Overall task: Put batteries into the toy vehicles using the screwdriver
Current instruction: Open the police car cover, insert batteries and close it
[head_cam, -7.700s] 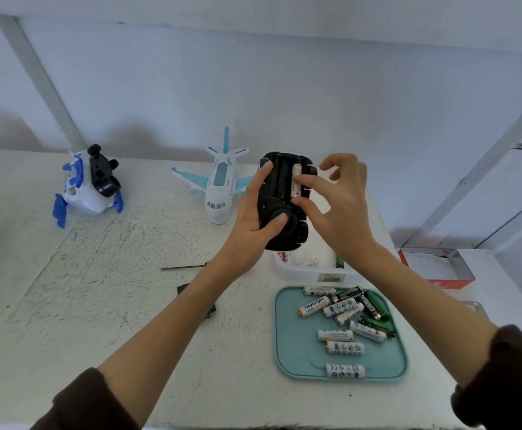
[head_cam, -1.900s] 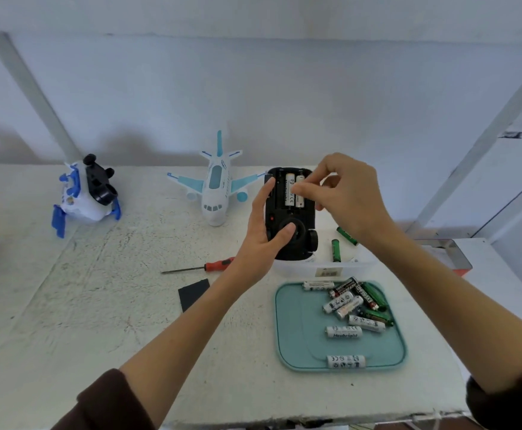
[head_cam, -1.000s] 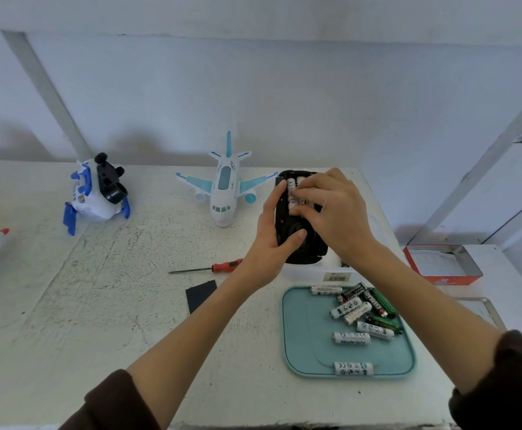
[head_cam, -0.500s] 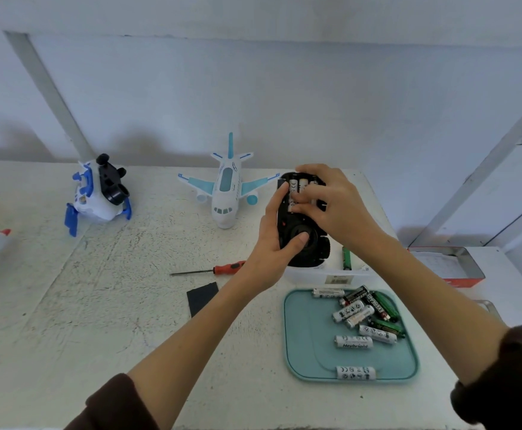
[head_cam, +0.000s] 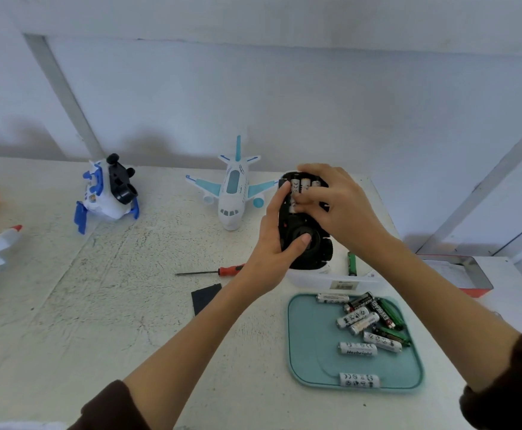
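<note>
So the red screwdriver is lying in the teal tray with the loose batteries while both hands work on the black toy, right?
Not quite. The head view shows the red screwdriver on the bare table, left of the teal tray. The loose batteries do lie in that tray, and both hands work on the black toy.

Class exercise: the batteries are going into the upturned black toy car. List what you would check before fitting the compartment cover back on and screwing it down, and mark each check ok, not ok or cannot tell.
1. Black toy car held steady: ok, the left hand grips it, thumb on its underside.
2. Batteries in the compartment: ok, several white cells show side by side.
3. Cells pressed fully down: cannot tell, the right hand covers them.
4. Polarity correct: cannot tell, markings too small.
5. Screwdriver within reach: ok, it lies on the table left of the left hand.
6. Cover at hand: ok if the black flat piece near the screwdriver is the cover; its screw is not visible.
</note>
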`<state>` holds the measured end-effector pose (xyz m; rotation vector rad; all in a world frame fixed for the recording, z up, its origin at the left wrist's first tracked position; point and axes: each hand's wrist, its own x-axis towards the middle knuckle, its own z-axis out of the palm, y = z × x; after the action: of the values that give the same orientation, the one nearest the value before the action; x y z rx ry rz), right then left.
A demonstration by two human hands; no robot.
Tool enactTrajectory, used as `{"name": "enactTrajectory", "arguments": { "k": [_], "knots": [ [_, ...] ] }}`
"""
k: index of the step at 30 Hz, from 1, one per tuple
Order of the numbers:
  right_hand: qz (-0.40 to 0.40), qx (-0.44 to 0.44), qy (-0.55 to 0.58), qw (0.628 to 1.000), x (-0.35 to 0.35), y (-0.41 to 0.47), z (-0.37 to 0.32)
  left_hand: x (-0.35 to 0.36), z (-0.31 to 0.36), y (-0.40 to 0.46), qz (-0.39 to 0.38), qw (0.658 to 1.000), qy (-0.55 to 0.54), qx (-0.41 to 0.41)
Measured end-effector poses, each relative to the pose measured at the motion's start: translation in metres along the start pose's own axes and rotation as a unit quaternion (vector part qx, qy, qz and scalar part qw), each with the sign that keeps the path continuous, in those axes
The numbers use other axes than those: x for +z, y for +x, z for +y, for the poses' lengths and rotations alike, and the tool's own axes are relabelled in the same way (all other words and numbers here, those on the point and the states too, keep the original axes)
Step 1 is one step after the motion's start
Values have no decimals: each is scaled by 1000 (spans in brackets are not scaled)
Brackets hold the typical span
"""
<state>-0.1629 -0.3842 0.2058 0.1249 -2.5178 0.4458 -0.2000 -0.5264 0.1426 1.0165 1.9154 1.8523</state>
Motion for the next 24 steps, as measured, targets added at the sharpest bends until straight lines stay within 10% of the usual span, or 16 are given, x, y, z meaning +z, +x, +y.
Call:
{"name": "enactTrajectory", "arguments": {
  "k": [10,17,24],
  "knots": [
    [113,46,237,964,5,-2,-48,-64,7,-47,132,989,-64,-15],
    [-157,72,232,957,68,-43,-84,-115,-5,-98,266,964,-10,-14],
    [-260,131,162,943,104,-53,-112,-127,-25,-135,341,940,19,-18]
  ]
}}
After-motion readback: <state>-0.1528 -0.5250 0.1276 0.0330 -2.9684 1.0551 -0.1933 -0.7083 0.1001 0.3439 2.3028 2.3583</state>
